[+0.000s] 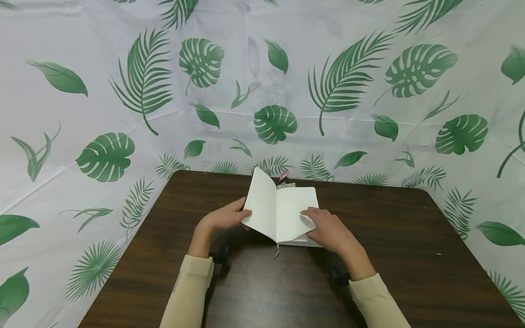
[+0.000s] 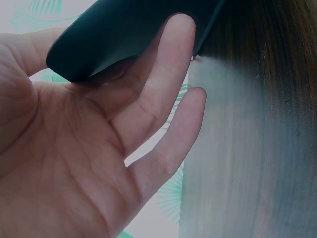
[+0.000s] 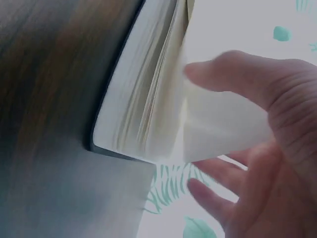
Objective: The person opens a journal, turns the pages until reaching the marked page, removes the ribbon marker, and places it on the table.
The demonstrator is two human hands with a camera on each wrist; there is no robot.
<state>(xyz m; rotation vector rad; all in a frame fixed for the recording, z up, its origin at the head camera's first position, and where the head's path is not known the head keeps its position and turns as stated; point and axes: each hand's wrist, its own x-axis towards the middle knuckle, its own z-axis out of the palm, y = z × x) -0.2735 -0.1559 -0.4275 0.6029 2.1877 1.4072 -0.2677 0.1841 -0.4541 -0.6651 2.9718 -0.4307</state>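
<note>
An open notebook [image 1: 293, 214] with white pages and a dark cover lies at the middle of the table, its left side raised at a slant. My left hand [image 1: 224, 217] grips that raised side, thumb on the page. In the left wrist view the fingers support the dark cover [image 2: 124, 39] from outside. My right hand [image 1: 330, 230] pinches a lifted page at the right edge; the right wrist view has the thumb [image 3: 223, 72] on this page [image 3: 223, 119] with fingers behind it. Below it shows the stack of pages [image 3: 143, 99]. A thin ribbon bookmark [image 1: 276, 252] hangs from the spine.
Just behind the notebook is a small item with a pink tip [image 1: 284, 175], partly hidden. The dark wooden table [image 1: 389, 255] extends around both arms. A white cloth with green leaf prints [image 1: 246, 68] hangs behind it and along the sides.
</note>
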